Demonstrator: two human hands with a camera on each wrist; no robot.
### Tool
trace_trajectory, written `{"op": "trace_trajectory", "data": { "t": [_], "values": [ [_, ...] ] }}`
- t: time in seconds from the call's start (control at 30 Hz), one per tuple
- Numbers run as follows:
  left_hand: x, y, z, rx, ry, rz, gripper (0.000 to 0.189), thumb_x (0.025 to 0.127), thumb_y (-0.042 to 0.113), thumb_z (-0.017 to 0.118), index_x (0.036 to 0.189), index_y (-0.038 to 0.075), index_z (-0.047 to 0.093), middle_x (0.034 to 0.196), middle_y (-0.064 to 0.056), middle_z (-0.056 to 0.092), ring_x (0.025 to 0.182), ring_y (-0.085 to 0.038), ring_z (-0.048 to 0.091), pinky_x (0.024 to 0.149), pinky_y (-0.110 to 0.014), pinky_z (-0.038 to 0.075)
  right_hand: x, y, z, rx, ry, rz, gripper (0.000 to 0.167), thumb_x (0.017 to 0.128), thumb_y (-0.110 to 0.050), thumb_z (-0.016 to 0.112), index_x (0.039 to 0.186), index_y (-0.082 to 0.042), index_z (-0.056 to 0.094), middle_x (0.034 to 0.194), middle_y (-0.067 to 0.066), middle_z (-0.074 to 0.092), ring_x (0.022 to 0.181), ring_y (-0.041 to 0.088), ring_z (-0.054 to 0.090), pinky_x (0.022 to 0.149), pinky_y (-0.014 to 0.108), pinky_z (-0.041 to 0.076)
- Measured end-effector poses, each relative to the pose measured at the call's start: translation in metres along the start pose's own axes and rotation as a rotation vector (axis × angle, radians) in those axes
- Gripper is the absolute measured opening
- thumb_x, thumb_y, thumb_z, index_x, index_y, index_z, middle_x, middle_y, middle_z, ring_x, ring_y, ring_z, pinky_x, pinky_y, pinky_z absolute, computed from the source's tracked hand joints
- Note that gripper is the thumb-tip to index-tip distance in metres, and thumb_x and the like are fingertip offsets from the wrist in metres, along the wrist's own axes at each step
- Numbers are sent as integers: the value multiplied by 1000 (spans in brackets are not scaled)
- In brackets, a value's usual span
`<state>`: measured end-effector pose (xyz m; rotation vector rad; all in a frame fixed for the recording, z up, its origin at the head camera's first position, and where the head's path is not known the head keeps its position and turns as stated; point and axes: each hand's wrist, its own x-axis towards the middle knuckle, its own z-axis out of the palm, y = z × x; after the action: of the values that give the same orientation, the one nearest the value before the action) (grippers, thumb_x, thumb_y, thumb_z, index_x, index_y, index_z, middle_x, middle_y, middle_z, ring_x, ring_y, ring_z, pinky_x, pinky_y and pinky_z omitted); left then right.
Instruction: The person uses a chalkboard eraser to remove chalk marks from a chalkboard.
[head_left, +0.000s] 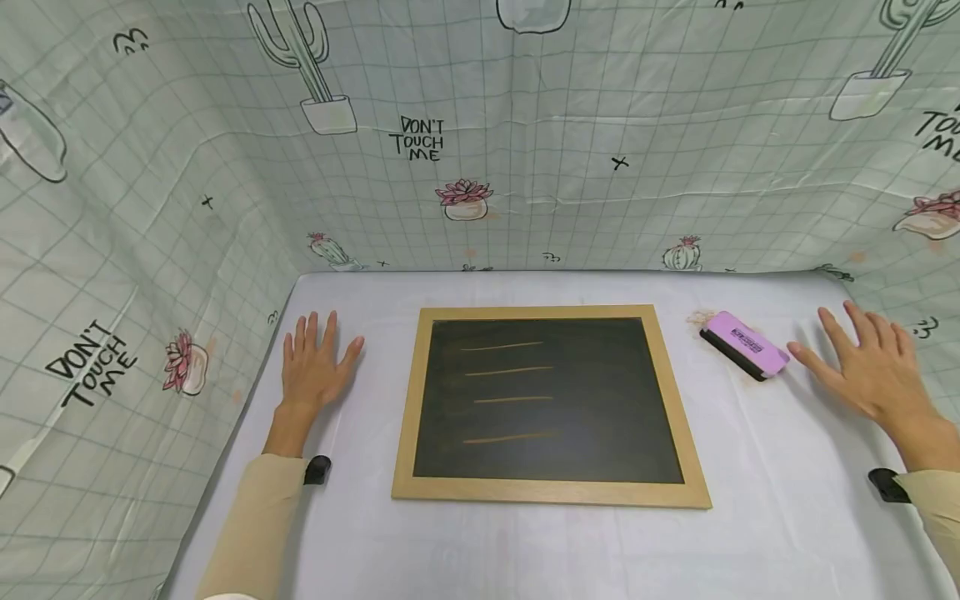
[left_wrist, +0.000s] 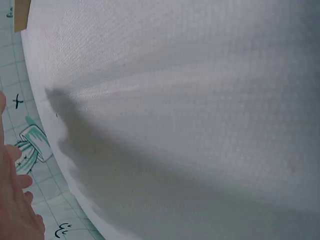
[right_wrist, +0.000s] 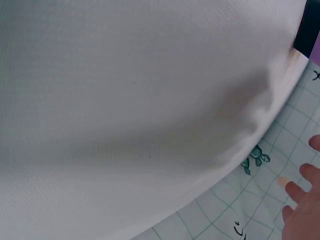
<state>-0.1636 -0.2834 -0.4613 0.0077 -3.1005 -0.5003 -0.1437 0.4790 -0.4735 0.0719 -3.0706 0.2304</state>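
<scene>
A chalkboard point(head_left: 600, 400) in a light wooden frame lies on the white table, with several short orange chalk lines on its left half. To its right is a purple eraser point(head_left: 746, 343) with a black felt side, also visible at the top right corner of the right wrist view. My left hand point(head_left: 311, 367), fingers spread and straight, is over the table left of the board and holds nothing. My right hand point(head_left: 873, 375) is spread just right of the eraser, its thumb close to the eraser's end, with nothing in its grasp.
Orange chalk dust point(head_left: 701, 317) marks the cloth beside the eraser. A grid-patterned curtain point(head_left: 525, 125) with cactus drawings rises behind the white table point(head_left: 555, 550) and along its left and right sides. Dark straps sit at both wrists.
</scene>
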Motion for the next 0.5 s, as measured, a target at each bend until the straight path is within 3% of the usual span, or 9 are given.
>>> {"op": "trace_trajectory", "data": {
  "t": [0.17, 0.33, 0.5],
  "values": [
    [0, 3, 1, -25, 70, -2, 71, 110, 44, 38, 159, -5, 24, 159, -37, 21, 149, -54, 15, 119, -63, 9, 0, -5, 0, 41, 94, -10, 85, 103, -58, 45, 159, 3, 24, 161, 34, 17, 142, 60, 16, 115, 71, 4],
    [1, 8, 2, -81, 161, -17, 63, 111, 39, 41, 152, -9, 35, 146, -38, 39, 135, -55, 37, 110, -64, 30, 0, -13, 0, 87, 223, -34, 74, 105, -53, 48, 146, 8, 42, 145, 39, 37, 132, 62, 30, 114, 71, 13],
    [0, 17, 2, -169, 187, -58, 59, 110, 37, 44, 148, -9, 44, 143, -36, 45, 131, -53, 44, 105, -64, 37, 2, -16, -1, 129, 291, -48, 61, 105, -41, 54, 135, 12, 51, 133, 41, 47, 123, 63, 39, 111, 71, 22]
  ]
}}
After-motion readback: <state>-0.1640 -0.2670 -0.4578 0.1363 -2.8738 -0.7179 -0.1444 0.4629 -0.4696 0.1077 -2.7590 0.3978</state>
